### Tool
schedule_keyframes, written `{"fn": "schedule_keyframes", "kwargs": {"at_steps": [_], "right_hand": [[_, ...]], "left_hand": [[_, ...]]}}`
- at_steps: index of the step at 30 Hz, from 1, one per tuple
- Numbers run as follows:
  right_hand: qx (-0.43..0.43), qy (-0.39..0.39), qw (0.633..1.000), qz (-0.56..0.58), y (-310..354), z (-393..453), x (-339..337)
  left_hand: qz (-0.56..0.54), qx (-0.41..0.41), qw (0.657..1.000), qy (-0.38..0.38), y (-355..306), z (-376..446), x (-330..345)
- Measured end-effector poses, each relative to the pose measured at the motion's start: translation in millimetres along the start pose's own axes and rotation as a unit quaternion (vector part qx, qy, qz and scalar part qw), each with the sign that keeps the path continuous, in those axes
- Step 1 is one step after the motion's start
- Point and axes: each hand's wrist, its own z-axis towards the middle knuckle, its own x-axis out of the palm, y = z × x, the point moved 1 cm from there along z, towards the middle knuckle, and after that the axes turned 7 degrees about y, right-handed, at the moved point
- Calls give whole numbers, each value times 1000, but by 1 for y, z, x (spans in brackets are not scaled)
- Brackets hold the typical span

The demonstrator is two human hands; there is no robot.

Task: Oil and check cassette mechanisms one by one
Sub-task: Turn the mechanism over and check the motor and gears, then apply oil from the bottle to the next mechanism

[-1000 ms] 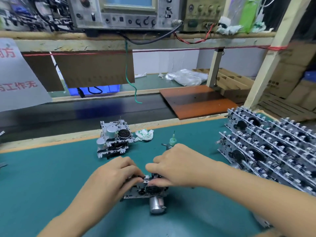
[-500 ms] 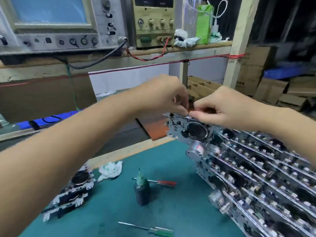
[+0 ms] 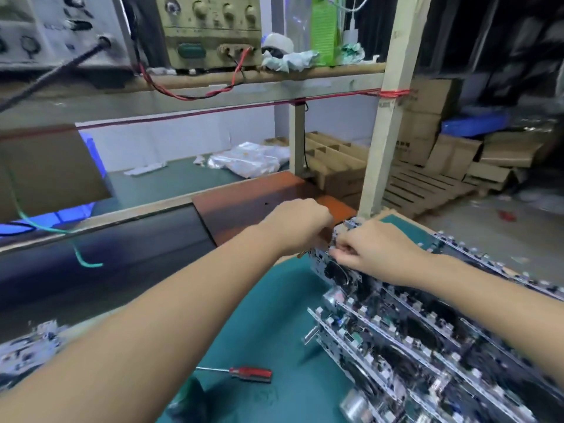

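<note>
A cassette mechanism (image 3: pixel 331 267), a silver metal frame with a black wheel, sits at the far left end of a big stack of mechanisms (image 3: pixel 427 346) on the right of the green mat. My left hand (image 3: pixel 300 222) grips its left edge with curled fingers. My right hand (image 3: pixel 372 250) pinches its top edge from the right. Another small stack of mechanisms (image 3: pixel 27 349) lies blurred at the lower left. The dark oil bottle (image 3: pixel 190 398) stands at the bottom, partly behind my left forearm.
A red-handled screwdriver (image 3: pixel 244 374) lies on the green mat (image 3: pixel 274 315). A brown board (image 3: pixel 250 199) and a dark conveyor belt (image 3: pixel 106 254) run behind the mat. A wooden post (image 3: pixel 386 117) stands just behind the stack. Test instruments (image 3: pixel 210 29) sit on the shelf above.
Both hands lifted a mechanism from the mat in front of me and carried it right onto the end of the big stack. The view swung right.
</note>
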Motion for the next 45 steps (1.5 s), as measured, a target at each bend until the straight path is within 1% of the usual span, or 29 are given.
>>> {"fn": "schedule_keyframes", "kwargs": {"at_steps": [3,5,9,10,12,14,16,18,20,22,25,27,29,33,36,37,39,41,42,43,45], "right_hand": [[14,52,998,19,-1,-10,6],[26,65,998,4,2,-14,4],[11,9,998,-66,16,-18,-10],[6,-4,997,-81,22,-21,-15],[-15,-28,995,-99,40,-29,-30],[-58,-53,994,-78,65,-41,-50],[-120,-71,990,-21,99,-55,-74],[-196,-73,977,31,139,-69,-94],[-276,-65,957,57,181,-80,-104],[-348,-61,933,67,225,-87,-104],[-418,-43,902,96,293,-92,-95],[-453,-9,884,120,342,-91,-84],[-469,40,869,153,392,-87,-71],[-461,124,843,247,487,-74,-46],[-464,148,816,310,551,-67,-40],[-472,144,809,319,572,-65,-43],[-500,114,795,326,616,-63,-54],[-534,50,788,302,659,-64,-69],[-548,0,788,279,679,-65,-76],[-560,-53,787,253,697,-67,-83],[-577,-127,781,201,724,-70,-95]], "left_hand": [[-7,15,1000,19,-9,2,7],[-21,15,999,27,-13,0,10],[-23,-2,999,24,-20,-15,5],[-21,-11,1000,18,-21,-24,0],[-27,-29,999,-21,-21,-52,-12],[-46,-53,996,-63,-19,-97,-25],[-62,-72,991,-89,-18,-153,-32],[-81,-108,986,-95,-22,-214,-30],[-103,-158,977,-104,-25,-275,-21],[-131,-231,959,-96,-29,-334,-7],[-193,-352,912,-84,-35,-422,21],[-224,-423,873,-92,-42,-474,41],[-228,-484,840,-96,-47,-520,58],[-158,-598,783,-72,-42,-595,71],[-45,-653,753,-69,-30,-644,61],[-6,-672,739,-48,-25,-659,56],[60,-722,688,29,-15,-694,44],[77,-763,631,116,-8,-728,33],[70,-769,620,140,-5,-742,30],[62,-765,622,153,-4,-753,30],[82,-739,651,150,-2,-767,28]]}}
